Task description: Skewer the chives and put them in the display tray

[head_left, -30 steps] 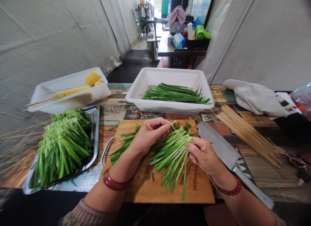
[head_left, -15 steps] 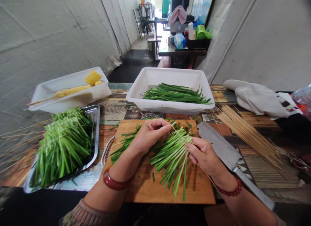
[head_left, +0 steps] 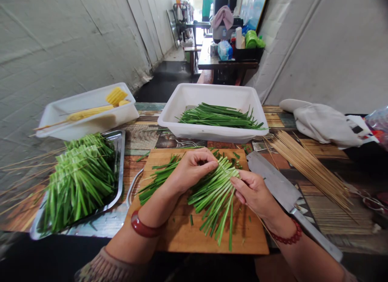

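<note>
Between pale walls [head_left: 60, 43], above a patchwork wood table [head_left: 140, 134], the left hand [head_left: 193, 168] and right hand [head_left: 252, 189] pinch green stalks [head_left: 212, 197].

No text, label, brand, number or sign is legible. Coloured patches show on 3 items, too small or blurred to identify as print:
1. Blue-and-white packet [head_left: 224, 50], on the rear worktop [head_left: 207, 61].
2. Grey box [head_left: 217, 34], beneath the pink cloth [head_left: 223, 17]: pale patch on the front face.
3. White item [head_left: 363, 124], right side: dark patch.
</note>
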The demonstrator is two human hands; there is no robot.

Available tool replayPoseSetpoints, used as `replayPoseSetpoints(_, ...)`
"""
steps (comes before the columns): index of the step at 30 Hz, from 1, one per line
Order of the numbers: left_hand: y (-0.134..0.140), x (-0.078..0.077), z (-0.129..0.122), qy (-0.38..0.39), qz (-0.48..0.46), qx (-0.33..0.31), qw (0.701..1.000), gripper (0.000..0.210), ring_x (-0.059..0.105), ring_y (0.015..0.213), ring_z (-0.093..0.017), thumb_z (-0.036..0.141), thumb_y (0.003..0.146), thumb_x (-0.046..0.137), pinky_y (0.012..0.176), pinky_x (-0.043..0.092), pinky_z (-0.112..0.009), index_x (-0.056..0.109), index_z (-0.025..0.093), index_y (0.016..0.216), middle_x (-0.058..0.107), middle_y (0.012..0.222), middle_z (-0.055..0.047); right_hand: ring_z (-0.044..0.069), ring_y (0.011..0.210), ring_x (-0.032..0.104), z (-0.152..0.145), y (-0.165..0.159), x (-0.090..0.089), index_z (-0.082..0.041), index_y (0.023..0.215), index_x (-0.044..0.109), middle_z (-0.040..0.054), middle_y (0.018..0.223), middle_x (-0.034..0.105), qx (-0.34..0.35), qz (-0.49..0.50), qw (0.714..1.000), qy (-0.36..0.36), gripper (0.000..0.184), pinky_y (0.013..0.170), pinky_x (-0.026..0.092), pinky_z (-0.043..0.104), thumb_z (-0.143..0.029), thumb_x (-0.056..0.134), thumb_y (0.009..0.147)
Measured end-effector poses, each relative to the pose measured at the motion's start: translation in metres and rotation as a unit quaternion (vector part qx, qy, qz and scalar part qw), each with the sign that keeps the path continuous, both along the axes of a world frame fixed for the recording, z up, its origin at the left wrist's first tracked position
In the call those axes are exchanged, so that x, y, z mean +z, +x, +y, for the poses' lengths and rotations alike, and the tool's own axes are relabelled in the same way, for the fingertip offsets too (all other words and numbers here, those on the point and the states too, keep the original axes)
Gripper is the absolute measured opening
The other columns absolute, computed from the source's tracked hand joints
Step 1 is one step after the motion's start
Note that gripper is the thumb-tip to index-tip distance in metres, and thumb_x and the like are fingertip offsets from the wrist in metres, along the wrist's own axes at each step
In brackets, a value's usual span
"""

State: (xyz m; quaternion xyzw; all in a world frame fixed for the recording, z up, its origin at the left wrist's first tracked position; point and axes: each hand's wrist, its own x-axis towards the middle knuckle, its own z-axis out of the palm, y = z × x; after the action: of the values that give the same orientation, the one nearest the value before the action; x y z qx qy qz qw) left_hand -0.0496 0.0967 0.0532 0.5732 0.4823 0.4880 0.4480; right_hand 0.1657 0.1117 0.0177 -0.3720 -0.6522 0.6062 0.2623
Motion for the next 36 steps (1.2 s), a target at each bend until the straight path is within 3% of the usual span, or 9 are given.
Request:
replayPoseSetpoints(3,0.002,0.001,-0.002,-0.005,0.014,-0.029,0.999,0.023,0.055,0.077,-0.015,0.030,0.085,0.061,0.074,0.043,-0.027,0.064,0.013,0.069,0.060,0.079,-0.004,0.005,0.040,0.035,0.000,0.000,0.001,-0.019,0.068,0.052,-0.0073,0.050,0.044,0.001,0.002,1.000,-0.012,0.039,0.039,0.024,0.018,-0.047,0.056,0.095)
replayPoseSetpoints(8,0.004,-0.001,-0.004,-0.089,-0.010,-0.125,0.988,0.029,0.051,0.067,-0.013,0.041,0.087,0.060,0.062,0.042,-0.025,0.064,0.012,0.083,0.059,0.076,-0.002,0.005,0.041,0.035,0.003,-0.002,0.007,-0.018,0.075,0.059,-0.0071,0.051,0.046,-0.016,0.012,0.997,-0.071,0.035,0.039,0.024,0.018,-0.049,0.062,0.089)
replayPoseSetpoints(12,0.000,-0.003,-0.004,-0.116,-0.026,-0.129,0.985,0.032,0.049,0.064,-0.011,0.043,0.084,0.064,0.060,0.041,-0.023,0.062,0.012,0.078,0.058,0.072,-0.001,0.006,0.042,0.038,0.005,-0.002,0.012,-0.017,0.084,0.063,-0.0064,0.054,0.050,-0.013,0.036,0.990,-0.134,0.033,0.038,0.025,0.018,-0.048,0.072,0.079)
replayPoseSetpoints(15,-0.001,-0.003,-0.004,-0.131,-0.042,-0.121,0.983,0.032,0.049,0.063,-0.011,0.043,0.084,0.064,0.059,0.041,-0.022,0.062,0.012,0.078,0.058,0.071,0.000,0.006,0.040,0.037,0.003,-0.002,0.014,-0.018,0.072,0.060,-0.0062,0.049,0.048,-0.003,-0.005,0.994,-0.110,0.034,0.038,0.026,0.019,-0.049,0.067,0.082)
replayPoseSetpoints(20,0.001,-0.012,-0.001,-0.133,-0.043,-0.116,0.983,0.030,0.047,0.061,-0.009,0.041,0.081,0.067,0.056,0.039,-0.020,0.061,0.012,0.075,0.057,0.069,0.001,0.007,0.039,0.038,0.000,-0.003,0.012,-0.019,0.063,0.056,-0.0062,0.046,0.046,-0.033,-0.079,0.996,0.011,0.036,0.040,0.028,0.021,-0.046,0.062,0.086)
replayPoseSetpoints(26,-0.002,-0.020,0.003,-0.133,-0.036,-0.160,0.977,0.031,0.055,0.068,-0.012,0.042,0.081,0.066,0.064,0.045,-0.024,0.067,0.011,0.083,0.066,0.076,-0.002,0.008,0.041,0.040,0.001,-0.002,-0.001,-0.019,0.068,0.059,-0.0057,0.046,0.049,-0.035,-0.075,0.995,-0.054,0.035,0.041,0.029,0.021,-0.049,0.062,0.086)
replayPoseSetpoints(28,-0.009,-0.016,0.003,-0.117,-0.019,-0.132,0.984,0.032,0.058,0.069,-0.013,0.042,0.081,0.067,0.066,0.047,-0.025,0.069,0.011,0.085,0.068,0.078,-0.004,0.009,0.045,0.043,0.002,-0.002,-0.003,-0.019,0.069,0.060,-0.0046,0.049,0.051,-0.033,-0.069,0.996,-0.036,0.034,0.044,0.032,0.021,-0.049,0.063,0.085)
replayPoseSetpoints(33,-0.042,0.001,-0.002,-0.057,-0.038,0.101,0.993,0.033,0.063,0.070,-0.013,0.045,0.083,0.063,0.069,0.049,-0.026,0.068,0.013,0.088,0.071,0.081,-0.005,0.012,0.055,0.047,0.002,-0.003,-0.002,-0.019,0.074,0.067,-0.0022,0.060,0.055,-0.026,-0.035,0.999,0.026,0.029,0.050,0.038,0.024,-0.045,0.064,0.085)
replayPoseSetpoints(36,-0.061,0.003,-0.009,-0.037,0.072,0.150,0.985,0.029,0.059,0.067,-0.012,0.040,0.083,0.063,0.065,0.046,-0.024,0.069,0.012,0.086,0.069,0.076,-0.004,0.016,0.067,0.054,0.002,-0.003,-0.003,-0.018,0.080,0.071,0.0006,0.070,0.063,-0.018,-0.025,0.998,0.050,0.026,0.060,0.044,0.026,-0.043,0.063,0.086)
